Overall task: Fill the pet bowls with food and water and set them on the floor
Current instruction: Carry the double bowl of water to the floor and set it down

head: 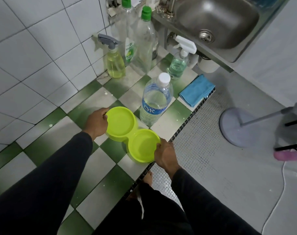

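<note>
- The left hand [97,122] gripped the far rim of the bowls [132,134]; the right hand [164,154] gripped the near rim.
- The bowls sat empty on the counter [100,168], near its edge.
- Best kept level and slid inward, clear of the bottle [155,101], before pouring.

I see a counter [47,168] tiled in green and white checks, running from near left to far right. On it sits a lime double pet bowl [132,131], and just beyond it a clear water bottle [155,102] stands upright. Farther back stand two spray bottles [114,63] and two tall green-capped bottles [145,41]. A folded blue cloth [197,89] lies at the right edge.
</note>
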